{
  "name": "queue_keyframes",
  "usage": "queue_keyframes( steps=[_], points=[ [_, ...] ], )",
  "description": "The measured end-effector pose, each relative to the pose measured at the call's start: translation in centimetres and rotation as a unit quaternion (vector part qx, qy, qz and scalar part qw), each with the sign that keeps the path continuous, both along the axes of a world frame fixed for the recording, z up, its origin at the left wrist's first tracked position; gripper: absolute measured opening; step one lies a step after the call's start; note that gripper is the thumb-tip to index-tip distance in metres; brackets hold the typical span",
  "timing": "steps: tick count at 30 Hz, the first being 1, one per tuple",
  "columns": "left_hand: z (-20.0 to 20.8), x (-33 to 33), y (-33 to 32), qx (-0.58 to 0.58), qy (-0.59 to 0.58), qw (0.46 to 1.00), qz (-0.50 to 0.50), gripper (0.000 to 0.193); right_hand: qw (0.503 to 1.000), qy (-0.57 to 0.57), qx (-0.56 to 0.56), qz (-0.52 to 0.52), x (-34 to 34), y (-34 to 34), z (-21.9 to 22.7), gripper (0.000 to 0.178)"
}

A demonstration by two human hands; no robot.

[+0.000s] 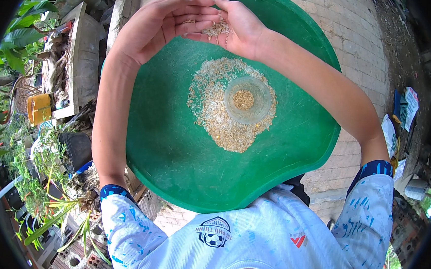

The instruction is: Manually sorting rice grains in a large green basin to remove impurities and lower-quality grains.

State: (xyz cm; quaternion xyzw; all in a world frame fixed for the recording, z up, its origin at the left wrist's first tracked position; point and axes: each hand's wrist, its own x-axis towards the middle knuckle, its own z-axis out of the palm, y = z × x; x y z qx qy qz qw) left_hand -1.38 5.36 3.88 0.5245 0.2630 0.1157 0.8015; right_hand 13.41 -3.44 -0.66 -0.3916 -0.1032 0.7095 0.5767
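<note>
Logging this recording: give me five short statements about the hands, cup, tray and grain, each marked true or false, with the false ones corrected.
1. The left hand and right hand are cupped close together, with some loose grain between them. True.
2. The clear cup is empty. False: some grain lies in its bottom.
3. The cup stands amid the spread-out grain pile on the green tray. True.
4. The right hand is holding the cup. False: neither hand touches it.
5. The yellow container is to the right of the tray. False: it is to the left.
</note>
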Motion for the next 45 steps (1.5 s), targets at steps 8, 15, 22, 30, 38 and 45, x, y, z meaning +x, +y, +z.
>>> queue_keyframes(
  steps=[8,15,22,30,38,45],
  points=[
    [-1.0,1.8,-10.2,0.001,0.057,0.969,-0.241,0.025,0.995,0.079,-0.002,0.054,1.1,2.0,-3.5,0.069],
    [-3.1,1.7,-13.6,0.341,0.091,0.877,-0.325,0.026,0.998,0.034,0.04,0.046,0.9,1.1,-3.0,0.068],
    [0.1,1.8,-10.1,0.314,0.09,0.909,-0.259,0.023,0.997,0.052,0.026,0.054,0.9,1.3,-2.8,0.066],
    [-0.8,1.2,-5.1,0.614,0.124,0.776,0.073,0.017,0.999,0.038,0.015,0.025,0.4,0.9,-2.2,0.054],
    [-3.0,1.3,-4.1,0.618,0.128,0.775,0.034,0.017,0.998,-0.054,-0.023,0.026,-0.1,0.2,-1.2,0.057],
    [-1.7,1.0,-2.1,0.339,0.155,0.926,0.064,0.017,1.0,0.003,-0.003,0.027,0.1,0.0,-0.1,0.054]
  ],
)
